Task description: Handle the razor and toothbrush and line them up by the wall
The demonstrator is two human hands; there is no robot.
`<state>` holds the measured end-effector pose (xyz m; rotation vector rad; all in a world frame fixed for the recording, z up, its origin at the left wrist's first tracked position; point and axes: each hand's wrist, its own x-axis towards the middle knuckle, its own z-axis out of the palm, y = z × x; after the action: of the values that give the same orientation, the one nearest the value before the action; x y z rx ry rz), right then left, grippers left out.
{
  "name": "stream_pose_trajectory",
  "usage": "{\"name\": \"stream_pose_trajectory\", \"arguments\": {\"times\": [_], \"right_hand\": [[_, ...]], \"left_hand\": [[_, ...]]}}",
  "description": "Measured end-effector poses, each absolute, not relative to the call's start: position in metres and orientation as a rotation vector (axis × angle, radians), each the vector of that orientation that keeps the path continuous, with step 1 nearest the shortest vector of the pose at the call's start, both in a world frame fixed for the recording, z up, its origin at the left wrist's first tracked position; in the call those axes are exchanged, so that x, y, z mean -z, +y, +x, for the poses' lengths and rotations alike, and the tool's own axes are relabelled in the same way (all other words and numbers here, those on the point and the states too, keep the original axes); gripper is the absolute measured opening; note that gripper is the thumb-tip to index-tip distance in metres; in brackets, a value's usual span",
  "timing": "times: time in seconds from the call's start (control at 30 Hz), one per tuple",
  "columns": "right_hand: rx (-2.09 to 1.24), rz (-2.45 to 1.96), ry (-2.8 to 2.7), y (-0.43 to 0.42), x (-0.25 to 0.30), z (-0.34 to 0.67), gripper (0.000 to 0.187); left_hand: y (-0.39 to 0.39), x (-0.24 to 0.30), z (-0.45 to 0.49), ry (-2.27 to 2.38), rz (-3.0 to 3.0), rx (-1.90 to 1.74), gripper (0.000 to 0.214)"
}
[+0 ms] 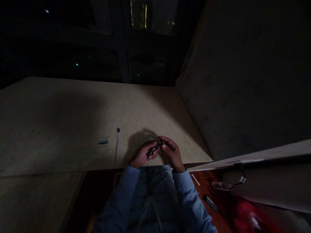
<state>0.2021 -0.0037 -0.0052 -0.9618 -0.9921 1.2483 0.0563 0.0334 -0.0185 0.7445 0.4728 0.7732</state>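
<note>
Near the front edge of the pale tabletop (136, 110), both hands meet around a small dark and silver razor (153, 149). My left hand (145, 153) is closed around its slim handle, which slants down to the left. At the razor's head, the thumb and fingers of my right hand (172, 151) are pinched together. Dim light hides the fine detail of the head. To the left lies a white toothbrush (118, 145) with dark bristles at its far end. Beyond it rests a small clear packet (103, 142) with a teal strip in it.
A dark window (97, 58) stands behind the tabletop, and a wall (243, 84) borders it on the right. Below right, on the reddish floor, are a white strip (195, 179), a grey and black object (211, 204) and a red bag-like item (250, 215). A cable (235, 185) hangs nearby.
</note>
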Motion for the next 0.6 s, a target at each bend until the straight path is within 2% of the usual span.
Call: {"name": "stream_pose_trajectory", "arguments": {"times": [0.2,0.6], "right_hand": [[-1.116,-0.979,-1.075,-0.006,0.0,0.199,0.033],[-1.124,-1.03,-1.136,-0.014,0.006,0.197,0.048]], "left_hand": [[0.033,0.021,0.054,0.466,0.747,-0.771,0.041],[0.031,0.016,0.05,0.585,0.834,-0.792,0.045]]}}
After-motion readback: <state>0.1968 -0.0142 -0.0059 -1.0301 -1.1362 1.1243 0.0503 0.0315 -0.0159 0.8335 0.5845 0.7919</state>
